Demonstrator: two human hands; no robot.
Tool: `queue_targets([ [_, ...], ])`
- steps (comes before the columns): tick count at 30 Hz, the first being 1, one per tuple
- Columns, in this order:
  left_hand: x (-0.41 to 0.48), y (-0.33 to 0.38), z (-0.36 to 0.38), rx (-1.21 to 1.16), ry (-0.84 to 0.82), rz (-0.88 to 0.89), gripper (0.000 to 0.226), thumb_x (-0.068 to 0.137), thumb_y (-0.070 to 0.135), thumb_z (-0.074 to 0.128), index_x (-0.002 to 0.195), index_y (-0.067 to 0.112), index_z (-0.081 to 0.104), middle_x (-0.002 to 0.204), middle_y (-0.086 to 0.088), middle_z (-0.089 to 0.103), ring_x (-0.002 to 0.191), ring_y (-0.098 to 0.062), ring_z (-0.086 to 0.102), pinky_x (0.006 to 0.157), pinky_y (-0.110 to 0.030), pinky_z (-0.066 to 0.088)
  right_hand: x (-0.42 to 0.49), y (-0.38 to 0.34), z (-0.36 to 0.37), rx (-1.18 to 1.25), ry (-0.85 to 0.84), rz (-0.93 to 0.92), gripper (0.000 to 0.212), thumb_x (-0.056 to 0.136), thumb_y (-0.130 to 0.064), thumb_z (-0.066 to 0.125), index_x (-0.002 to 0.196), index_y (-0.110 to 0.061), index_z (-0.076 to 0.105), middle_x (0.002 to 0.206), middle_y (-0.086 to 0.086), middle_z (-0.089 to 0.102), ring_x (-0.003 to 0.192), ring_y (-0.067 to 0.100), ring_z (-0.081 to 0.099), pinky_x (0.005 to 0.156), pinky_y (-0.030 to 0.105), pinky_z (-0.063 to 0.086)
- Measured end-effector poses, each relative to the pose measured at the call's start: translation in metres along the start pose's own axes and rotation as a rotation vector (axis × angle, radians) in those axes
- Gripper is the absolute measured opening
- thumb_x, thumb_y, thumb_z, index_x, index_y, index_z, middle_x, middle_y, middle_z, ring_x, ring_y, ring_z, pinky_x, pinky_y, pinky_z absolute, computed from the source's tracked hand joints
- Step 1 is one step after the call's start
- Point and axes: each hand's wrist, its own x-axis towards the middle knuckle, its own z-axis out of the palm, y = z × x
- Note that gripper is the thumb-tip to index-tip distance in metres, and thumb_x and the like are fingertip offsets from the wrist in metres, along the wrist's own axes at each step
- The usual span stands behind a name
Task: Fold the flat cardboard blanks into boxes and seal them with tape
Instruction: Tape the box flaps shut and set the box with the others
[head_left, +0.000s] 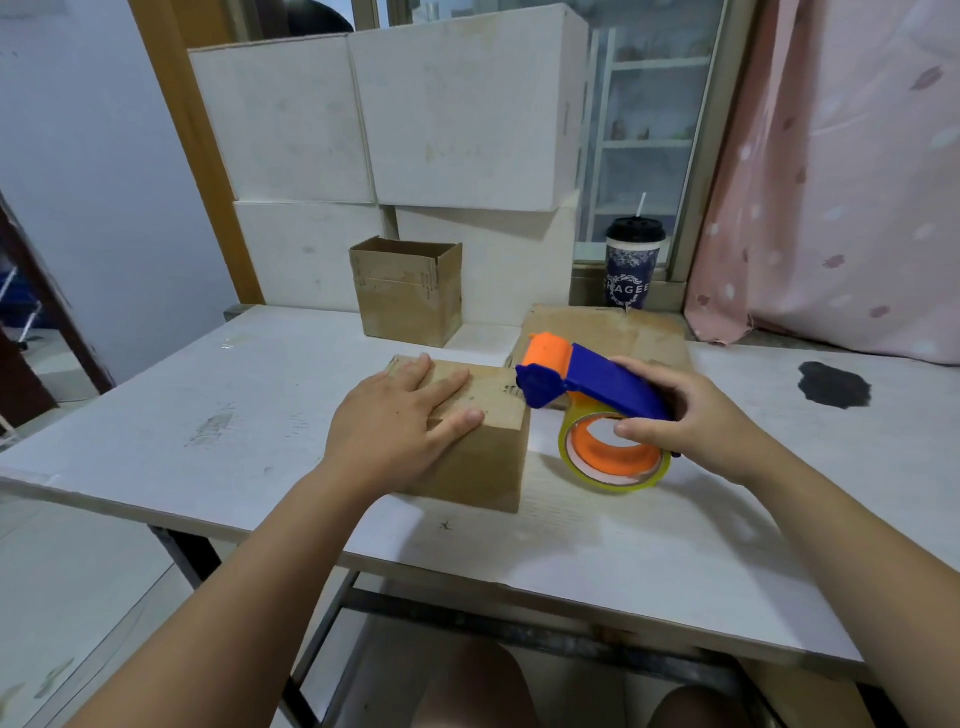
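1. The closed brown box (483, 467) sits near the middle of the white table (208, 405). My left hand (400, 415) lies flat on its top, fingers straight and spread toward 1 o'clock. It presses the flaps down and grips nothing.
2. My right hand (696, 415) is curled round the blue handle of the tape dispenser (597, 382), thumb on the orange core of the tape roll (613, 467). The dispenser is just beside the box at its 3 o'clock, with the orange roller head near the top right corner. I cannot tell whether it touches the cardboard.
3. I judge the step to be taping the top shut. I would anchor the tape on the 3 o'clock side wall, just under the edge, then draw it across toward 9 o'clock.
4. My palm hides the seam, so I would slide that hand toward 9 o'clock ahead of the roller, pressing flat.
5. The box looks light and may skid, so firm downward pressure matters. I cannot see the tape's free end.
6. An open box (410, 301) stands at 12 o'clock and flat blanks (613, 325) lie at 1 o'clock.
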Motion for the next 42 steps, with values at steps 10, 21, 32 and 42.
queue_targets([
  [10,0.000,0.000,-0.001,-0.026,0.009,-0.006,0.088,0.070,0.084,-0.011,0.142,0.049,0.027,0.156,0.004,0.024,0.139,-0.019,0.027,0.107,-0.035,0.028,-0.003,-0.001,-0.014,0.026,0.049,-0.039,0.064,0.070,-0.031,0.074,0.126,-0.051,0.052,0.103,-0.023,0.066,0.071,0.001,0.058,0.049,0.014,0.041],
  [21,0.000,0.001,-0.002,-0.040,0.019,-0.001,0.088,0.068,0.082,-0.006,0.141,0.050,0.029,0.155,0.005,0.024,0.138,-0.019,0.028,0.106,-0.035,0.029,-0.015,0.012,-0.022,-0.010,0.029,-0.018,0.061,0.068,-0.025,0.075,0.119,-0.055,0.059,0.094,-0.031,0.065,0.069,-0.005,0.057,0.053,0.011,0.041],
  [32,-0.001,0.001,-0.004,-0.056,0.007,0.008,0.088,0.065,0.081,-0.007,0.141,0.052,0.028,0.155,0.009,0.024,0.136,-0.018,0.031,0.102,-0.035,0.034,-0.015,-0.001,-0.037,0.146,0.041,-0.011,0.061,0.060,-0.029,0.077,0.116,-0.047,0.065,0.111,0.007,0.065,0.085,0.024,0.061,0.076,0.033,0.047],
  [42,-0.001,0.002,-0.004,-0.048,0.018,-0.009,0.089,0.065,0.082,-0.008,0.140,0.052,0.030,0.154,0.007,0.026,0.135,-0.018,0.030,0.103,-0.035,0.032,-0.021,-0.015,-0.045,-0.358,-0.044,-0.019,0.063,0.074,-0.016,0.082,0.116,-0.057,0.060,0.094,-0.032,0.062,0.082,-0.005,0.058,0.067,0.004,0.040],
])
